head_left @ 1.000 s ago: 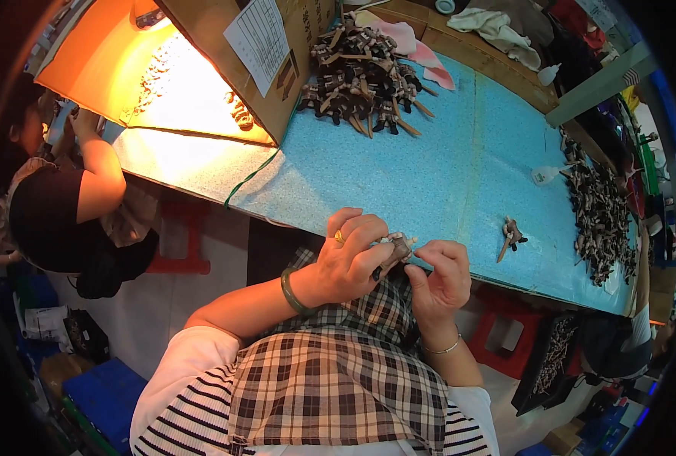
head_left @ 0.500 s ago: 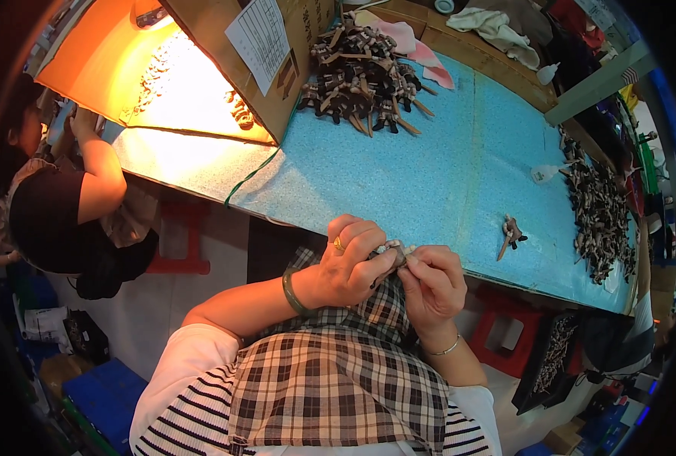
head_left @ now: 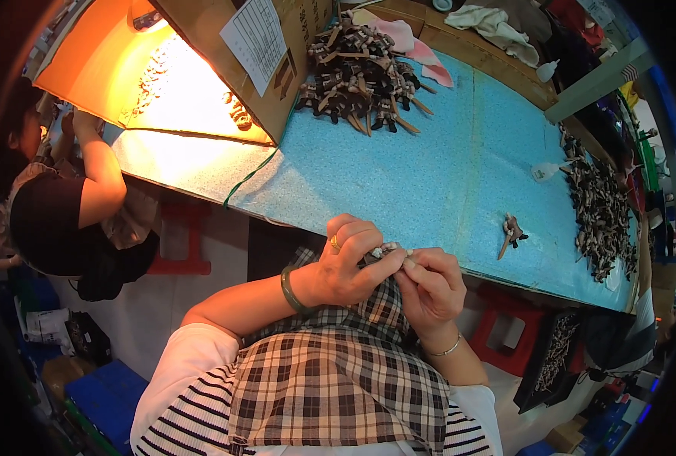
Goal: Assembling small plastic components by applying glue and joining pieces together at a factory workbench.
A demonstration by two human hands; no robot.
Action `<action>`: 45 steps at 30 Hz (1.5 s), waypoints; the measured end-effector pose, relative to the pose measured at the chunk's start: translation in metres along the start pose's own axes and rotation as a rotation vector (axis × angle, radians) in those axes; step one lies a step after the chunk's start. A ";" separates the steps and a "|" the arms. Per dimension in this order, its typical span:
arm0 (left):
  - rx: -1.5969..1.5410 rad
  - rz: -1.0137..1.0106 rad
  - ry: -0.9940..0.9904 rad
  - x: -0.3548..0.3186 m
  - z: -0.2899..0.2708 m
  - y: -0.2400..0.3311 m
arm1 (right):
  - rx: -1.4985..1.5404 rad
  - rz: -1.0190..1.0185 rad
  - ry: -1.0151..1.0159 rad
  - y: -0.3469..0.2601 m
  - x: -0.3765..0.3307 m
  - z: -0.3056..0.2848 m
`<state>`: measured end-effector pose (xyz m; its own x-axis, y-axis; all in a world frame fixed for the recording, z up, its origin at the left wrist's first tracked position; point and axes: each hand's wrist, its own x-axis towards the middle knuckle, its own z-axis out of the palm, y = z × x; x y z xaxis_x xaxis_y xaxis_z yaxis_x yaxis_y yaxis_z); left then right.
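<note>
Over the table's front edge, my left hand (head_left: 349, 262) is closed around a small figurine (head_left: 384, 249) with pale and dark parts, mostly covered by the fingers. My right hand (head_left: 434, 283) pinches at the figurine's right end, its thumb and fingertips meeting those of the left hand. Whether a tiny separate part sits in that pinch cannot be made out. One loose brown figurine (head_left: 513, 230) with a tan stick-like piece lies on the blue tabletop (head_left: 399, 178) to the right of my hands.
A heap of similar figurines (head_left: 364, 72) stands at the back, beside a pink cloth (head_left: 421, 57). Another pile (head_left: 600, 205) lines the right side near a small white bottle (head_left: 544, 172). A brightly lit cardboard box (head_left: 273, 72) is at the left, where a co-worker (head_left: 64, 182) sits.
My left thumb and index finger have shifted toward the right fingertips and cover more of the figurine. Both hands remain in nearly the same place.
</note>
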<state>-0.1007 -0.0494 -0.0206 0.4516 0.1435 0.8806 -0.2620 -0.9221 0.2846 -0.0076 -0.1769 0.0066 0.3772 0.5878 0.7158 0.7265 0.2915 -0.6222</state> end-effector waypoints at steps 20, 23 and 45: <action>-0.054 -0.011 0.021 -0.002 0.003 -0.002 | -0.052 0.066 -0.019 -0.004 0.002 -0.002; -0.056 0.001 0.033 0.000 0.001 -0.002 | -0.028 0.041 -0.007 -0.004 0.003 -0.001; -0.101 -0.021 0.065 -0.002 0.001 -0.001 | -0.031 0.030 -0.010 -0.007 0.005 0.000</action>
<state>-0.1005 -0.0486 -0.0232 0.4026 0.1879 0.8959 -0.3395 -0.8783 0.3368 -0.0107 -0.1761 0.0141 0.3936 0.6037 0.6933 0.7324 0.2499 -0.6334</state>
